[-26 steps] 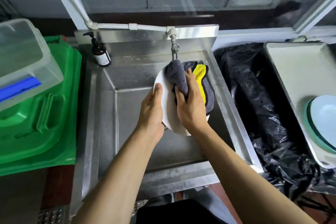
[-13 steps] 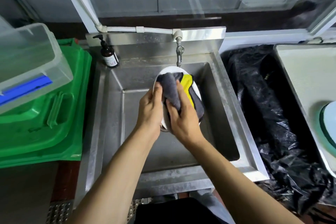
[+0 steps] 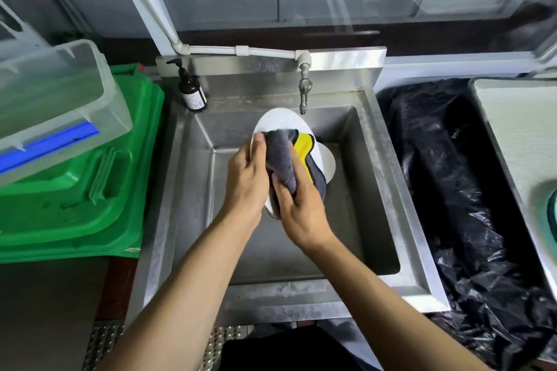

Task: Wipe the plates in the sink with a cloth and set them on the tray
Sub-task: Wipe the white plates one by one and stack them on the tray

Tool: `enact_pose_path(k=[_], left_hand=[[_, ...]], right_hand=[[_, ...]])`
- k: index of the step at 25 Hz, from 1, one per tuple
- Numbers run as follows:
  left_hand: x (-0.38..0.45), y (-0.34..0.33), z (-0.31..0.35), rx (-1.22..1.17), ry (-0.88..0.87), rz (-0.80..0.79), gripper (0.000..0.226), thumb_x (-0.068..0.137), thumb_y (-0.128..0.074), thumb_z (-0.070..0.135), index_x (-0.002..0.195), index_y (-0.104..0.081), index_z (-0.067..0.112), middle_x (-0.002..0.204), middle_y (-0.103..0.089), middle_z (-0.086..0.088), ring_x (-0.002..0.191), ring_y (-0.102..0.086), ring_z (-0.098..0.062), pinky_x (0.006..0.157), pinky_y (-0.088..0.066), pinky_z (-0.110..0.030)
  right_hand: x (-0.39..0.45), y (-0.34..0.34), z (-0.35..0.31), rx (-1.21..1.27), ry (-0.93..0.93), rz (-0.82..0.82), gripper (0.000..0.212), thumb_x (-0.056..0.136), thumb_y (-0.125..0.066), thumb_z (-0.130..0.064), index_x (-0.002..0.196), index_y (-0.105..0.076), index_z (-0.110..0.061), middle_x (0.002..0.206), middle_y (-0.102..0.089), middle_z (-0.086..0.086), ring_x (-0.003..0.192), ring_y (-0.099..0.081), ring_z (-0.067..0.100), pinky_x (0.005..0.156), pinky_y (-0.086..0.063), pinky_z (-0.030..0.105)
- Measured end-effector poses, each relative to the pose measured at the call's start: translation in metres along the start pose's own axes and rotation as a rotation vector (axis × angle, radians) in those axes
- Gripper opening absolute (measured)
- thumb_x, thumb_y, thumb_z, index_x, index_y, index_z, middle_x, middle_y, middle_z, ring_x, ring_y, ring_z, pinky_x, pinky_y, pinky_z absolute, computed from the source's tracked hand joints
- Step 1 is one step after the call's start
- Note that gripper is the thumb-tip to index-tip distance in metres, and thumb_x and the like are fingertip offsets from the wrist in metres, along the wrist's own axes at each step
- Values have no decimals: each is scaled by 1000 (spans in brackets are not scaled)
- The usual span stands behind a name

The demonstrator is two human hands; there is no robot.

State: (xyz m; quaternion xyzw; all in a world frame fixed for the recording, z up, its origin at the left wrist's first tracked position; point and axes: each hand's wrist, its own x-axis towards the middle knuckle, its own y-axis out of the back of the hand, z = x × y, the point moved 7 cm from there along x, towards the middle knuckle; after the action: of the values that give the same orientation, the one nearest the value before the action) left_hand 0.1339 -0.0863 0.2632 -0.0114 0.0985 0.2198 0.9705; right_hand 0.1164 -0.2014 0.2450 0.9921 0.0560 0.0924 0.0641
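Note:
Over the steel sink [image 3: 388,190] I hold a white plate [image 3: 280,119] tilted on edge. My left hand [image 3: 245,181] grips its left rim, thumb on the face. My right hand [image 3: 301,208] presses a grey and yellow cloth [image 3: 283,156] against the plate's face. Behind it, a second white plate [image 3: 329,161] peeks out low in the basin, mostly hidden. The pale tray [image 3: 518,135] lies at the far right, with the green rim of a dish [image 3: 553,211] at the frame edge.
A tap [image 3: 304,90] hangs just above the plate's top edge. A brown pump bottle [image 3: 191,90] stands on the sink's back left corner. Green crates [image 3: 78,190] with a clear plastic box [image 3: 54,99] on top sit left. Black plastic sheeting [image 3: 446,190] lies between sink and tray.
My right hand has drawn the cloth down the plate from near the tap toward its lower half, baring the top of the plate. The view has shifted left, so less of the tray shows.

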Motion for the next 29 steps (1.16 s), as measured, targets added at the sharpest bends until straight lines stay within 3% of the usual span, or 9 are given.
enact_pose_path(k=[2, 5, 9, 11, 14, 15, 19, 24, 29], left_hand=[[-5, -1, 1, 27, -27, -25, 26, 105, -48, 36, 91, -69, 29, 99, -75, 9, 93, -68, -4, 90, -54, -32], [-10, -5, 5, 81, -70, -39, 27, 102, -48, 45, 86, -69, 37, 92, -73, 12, 86, -65, -2, 85, -52, -31], [-3, -11, 12, 78, -69, -74, 25, 105, -48, 35, 91, -70, 37, 96, -74, 15, 97, -68, -2, 95, -52, -30], [-4, -11, 14, 58, -65, -87, 25, 106, -48, 31, 93, -69, 31, 97, -74, 15, 97, -67, 0, 94, -51, -26], [-13, -13, 11, 85, -72, -98, 29, 105, -48, 35, 86, -68, 28, 81, -72, 21, 79, -62, 7, 77, -49, -17], [-13, -15, 11, 99, -72, -99, 29, 105, -48, 36, 85, -68, 30, 81, -72, 23, 78, -62, 8, 77, -50, -19], [-3, -14, 15, 92, -54, -78, 28, 105, -49, 33, 86, -69, 35, 89, -74, 18, 89, -67, 4, 88, -52, -26], [-5, -14, 12, 113, -53, -64, 27, 105, -48, 36, 87, -68, 31, 92, -73, 13, 88, -65, -1, 84, -51, -25], [7, -9, 6, 20, 74, -16, 30, 103, -51, 33, 83, -73, 29, 93, -76, 8, 98, -71, -12, 95, -55, -38]], right_hand=[[13, 21, 29, -55, -144, 85, 51, 106, -52, -16, 155, -39, -24, 152, -47, -13, 145, -39, 4, 122, -29, 25], [21, 33, 44, -44, -277, 147, 49, 106, -50, -24, 154, -40, -26, 146, -50, -16, 141, -45, 9, 115, -32, 17], [20, 0, 1, 86, 28, 18, 47, 105, -50, -18, 150, -43, -31, 153, -50, -1, 147, -41, 16, 124, -30, 43], [30, 11, 3, 37, 34, 58, 49, 106, -50, -14, 151, -41, -31, 154, -44, -16, 148, -37, 4, 125, -27, 33], [44, 43, 27, -3, -159, 204, 45, 106, -50, -13, 150, -44, -19, 145, -46, -22, 133, -37, -21, 118, -29, 16], [44, 41, 27, 7, -163, 193, 42, 106, -50, -15, 148, -46, -20, 145, -50, -20, 133, -39, -19, 117, -31, 16], [31, 7, 5, 79, -3, -8, 44, 106, -48, -13, 150, -45, -15, 151, -53, 5, 146, -43, 18, 123, -31, 43], [46, 29, 21, 26, -148, 117, 55, 101, -48, -28, 152, -44, -8, 153, -51, 7, 146, -42, 17, 123, -31, 43], [18, 1, -4, 91, -32, -83, 40, 105, -46, -11, 145, -49, -6, 138, -60, 8, 133, -54, 19, 116, -39, 37]])
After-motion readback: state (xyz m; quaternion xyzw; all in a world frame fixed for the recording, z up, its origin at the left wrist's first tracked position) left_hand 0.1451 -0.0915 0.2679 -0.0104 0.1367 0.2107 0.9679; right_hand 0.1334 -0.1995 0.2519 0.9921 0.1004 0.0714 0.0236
